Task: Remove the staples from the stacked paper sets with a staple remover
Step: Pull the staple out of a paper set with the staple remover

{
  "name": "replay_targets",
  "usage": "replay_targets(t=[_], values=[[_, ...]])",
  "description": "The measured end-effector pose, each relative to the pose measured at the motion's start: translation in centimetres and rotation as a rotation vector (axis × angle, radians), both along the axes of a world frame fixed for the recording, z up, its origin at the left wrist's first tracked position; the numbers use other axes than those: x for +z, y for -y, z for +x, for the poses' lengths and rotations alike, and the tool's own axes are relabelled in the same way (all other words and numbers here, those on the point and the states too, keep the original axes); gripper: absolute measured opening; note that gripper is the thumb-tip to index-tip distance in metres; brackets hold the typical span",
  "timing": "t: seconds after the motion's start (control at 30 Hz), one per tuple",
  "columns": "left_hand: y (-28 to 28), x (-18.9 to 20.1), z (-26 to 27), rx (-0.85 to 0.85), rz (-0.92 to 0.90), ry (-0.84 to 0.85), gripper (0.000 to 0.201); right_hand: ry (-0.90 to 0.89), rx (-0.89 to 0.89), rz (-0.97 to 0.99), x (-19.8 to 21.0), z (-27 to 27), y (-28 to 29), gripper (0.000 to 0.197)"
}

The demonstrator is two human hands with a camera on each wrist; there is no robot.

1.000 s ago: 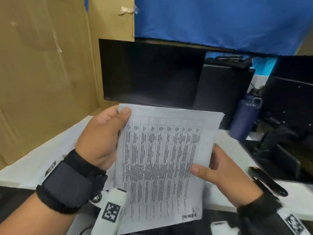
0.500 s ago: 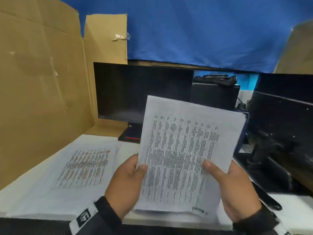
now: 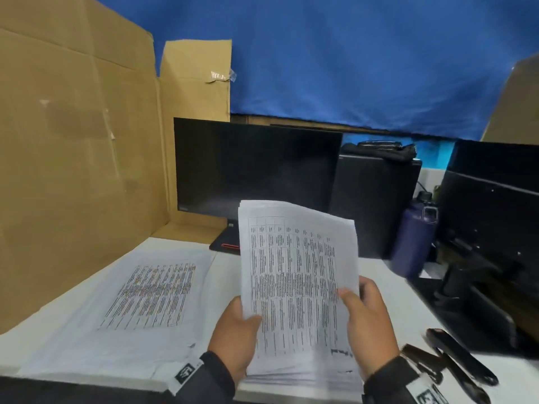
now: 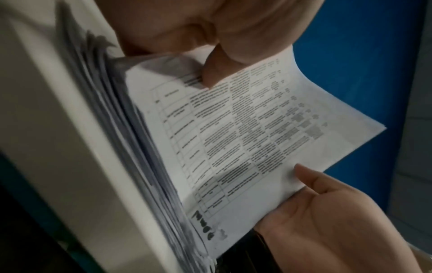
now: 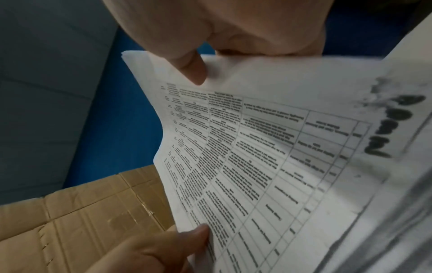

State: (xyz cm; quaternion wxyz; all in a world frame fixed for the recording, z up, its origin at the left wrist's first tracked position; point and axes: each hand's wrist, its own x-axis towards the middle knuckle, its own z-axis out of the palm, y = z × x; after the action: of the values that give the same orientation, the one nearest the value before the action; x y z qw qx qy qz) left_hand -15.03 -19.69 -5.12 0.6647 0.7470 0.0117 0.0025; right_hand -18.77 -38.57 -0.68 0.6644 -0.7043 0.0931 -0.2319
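I hold a thick stack of printed paper sets [image 3: 294, 272] upright, its lower edge down near the white table [image 3: 390, 290]. My left hand [image 3: 239, 330] grips the stack's lower left edge, thumb on the front sheet [image 4: 245, 129]. On the lower right edge my right hand [image 3: 364, 316] grips the same way, thumb pressed on the front page [image 5: 257, 147]. Two long black tools [image 3: 460, 357] lie on the table just right of my right wrist; I cannot tell which is the staple remover. No staple shows in any view.
A second spread of printed sheets [image 3: 151, 295] lies flat on the table to the left. A cardboard wall [image 3: 73, 170] closes the left side. A dark monitor [image 3: 256, 164] stands behind, a blue bottle [image 3: 414, 237] and black equipment [image 3: 490, 228] to the right.
My left hand slid from the stack's upper left corner to its lower left edge. The stack swung upright and further from me, uncovering the sheets lying on the left.
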Motion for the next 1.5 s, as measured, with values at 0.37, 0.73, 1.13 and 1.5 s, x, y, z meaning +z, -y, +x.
replay_targets(t=[0.37,0.73,1.13,1.5], values=[[-0.2,-0.7,0.2,0.002,-0.097,-0.032,0.018,-0.125,-0.027,0.143,-1.7,0.8,-0.3,0.040],[-2.6,6.6,1.4,0.026,0.690,0.369,0.022,0.492,-0.515,-0.988,5.2,-3.1,-1.7,0.063],[-1.2,12.6,-0.9,0.280,0.787,0.774,0.109,0.037,-0.240,-1.087,9.2,-1.7,1.5,0.012],[-0.7,6.3,1.5,0.148,-0.021,0.332,0.025,0.123,-0.021,-0.203,5.3,0.3,0.3,0.036]])
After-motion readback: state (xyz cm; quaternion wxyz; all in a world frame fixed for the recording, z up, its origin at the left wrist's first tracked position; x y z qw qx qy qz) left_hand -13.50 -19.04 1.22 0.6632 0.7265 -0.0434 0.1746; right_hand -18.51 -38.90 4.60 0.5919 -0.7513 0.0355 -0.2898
